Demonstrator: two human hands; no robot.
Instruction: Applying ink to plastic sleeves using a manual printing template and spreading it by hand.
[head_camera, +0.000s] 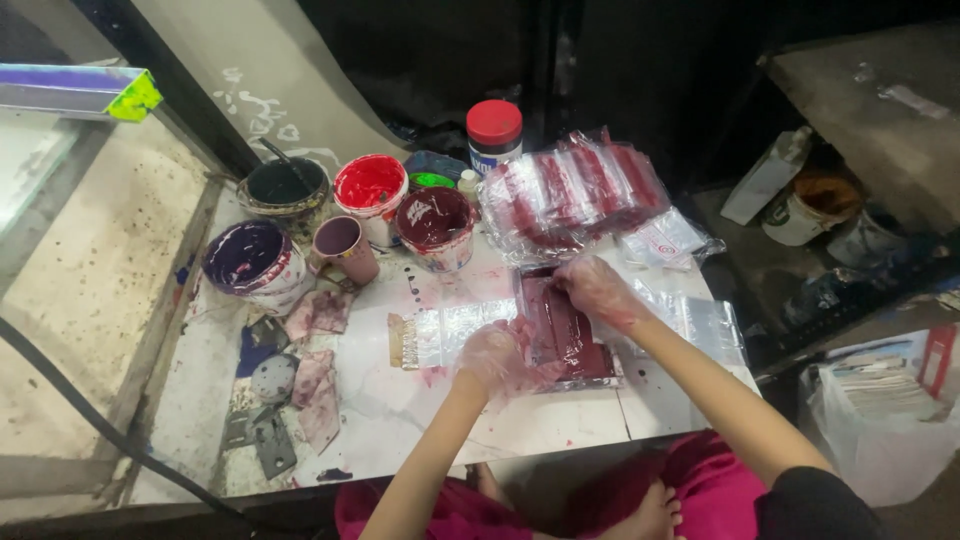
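My left hand (492, 358) wears a thin clear glove and presses on the near end of a clear plastic packet with dark red content (565, 330) lying on the white table (400, 410). My right hand (597, 287), also gloved, grips the packet's far end. Left of the packet lies a clear plastic strip with a tan edge (445, 335). A heap of similar red-filled packets (570, 195) sits just behind my right hand.
Paint tubs stand at the back: dark red (435, 225), bright red (371, 190), black (285, 190), purple (252, 262), plus a small cup (345, 248) and a red-lidded jar (494, 135). Stained rags and scrapers (290, 390) lie left. Empty clear bags (700, 320) lie right.
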